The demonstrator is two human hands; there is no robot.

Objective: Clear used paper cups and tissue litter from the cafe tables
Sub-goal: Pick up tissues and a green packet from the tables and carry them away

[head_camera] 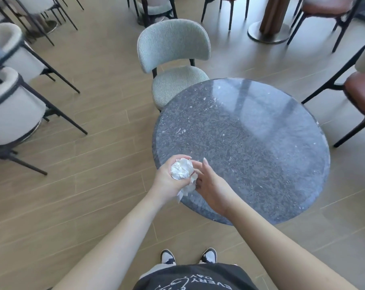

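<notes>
- One view only, from the head camera, looking down over both forearms to the near-left rim of the round dark stone table [250, 143].
- One wad of crumpled white tissue [181, 169] is the task's thing here; it sits in the left hand [167, 176], just off the table's edge and above the floor.
- The wad looks very light, soft and easily squashed, with nothing fragile about it; I judge it wants enclosing in the whole palm, not a fingertip pinch, since loose flaps can slip free.
- A loose tail of tissue hangs below the left grip, between the two hands, and could tear or drop if only the ball is squeezed.
- The left grip is curled round the ball, fingers wrapped over its far side and thumb near its top.
- The right hand [208, 185] lies just right of the wad, fingers loosely spread and fairly straight; its fingertips [198, 164] reach toward the tissue, and the hanging tail seems to brush it, though contact is hard to tell.
- No paper cups show near either grip.
</notes>
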